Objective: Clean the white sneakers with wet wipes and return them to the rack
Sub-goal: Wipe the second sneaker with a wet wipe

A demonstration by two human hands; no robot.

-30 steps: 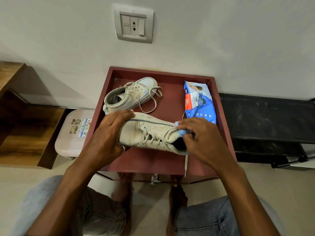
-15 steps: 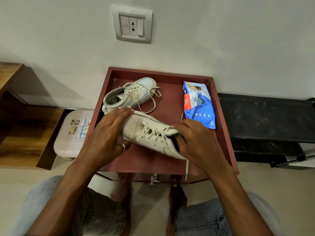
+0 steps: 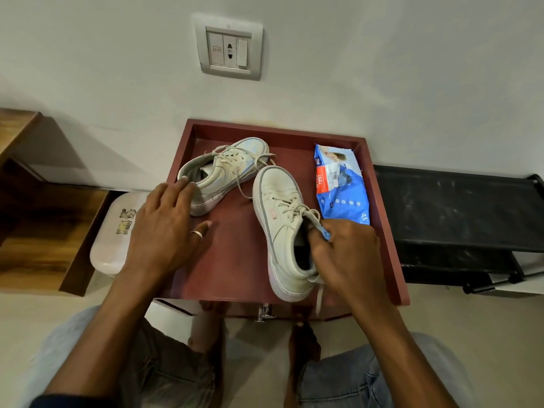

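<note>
The near off-white lace-up sneaker (image 3: 282, 228) stands upright on its sole on the dark red wooden counter with a raised rim (image 3: 235, 260), toe pointing toward the wall and heel close to the front edge. The right hand (image 3: 344, 254) has its fingers curled over the shoe's collar by the tongue, and a small blue wad (image 3: 323, 232), probably a wipe, is pinched against the opening. The left hand (image 3: 164, 228) holds nothing. Its fingers are spread and relaxed, with the tips at the heel of the second off-white sneaker (image 3: 223, 172), which lies further back and to the left; whether they actually touch it cannot be told. The blue plastic packet of wet wipes (image 3: 338, 184) lies flat just to the right of the near shoe, and the black metal shoe rack (image 3: 456, 216) stands beside the counter on the right. Each sneaker looks light enough for one hand. The upper looks soft and would give under pressure, while the rubber sole and heel cup look firm. For scrubbing, the steadiest hold is probably a hand inside the collar or cupped round the heel, so the fabric has backing behind the wipe. A damp sole rim may turn slick, and the loose laces can snag or drag, so it seems wiser to lift by the heel or collar than by the laces.
</note>
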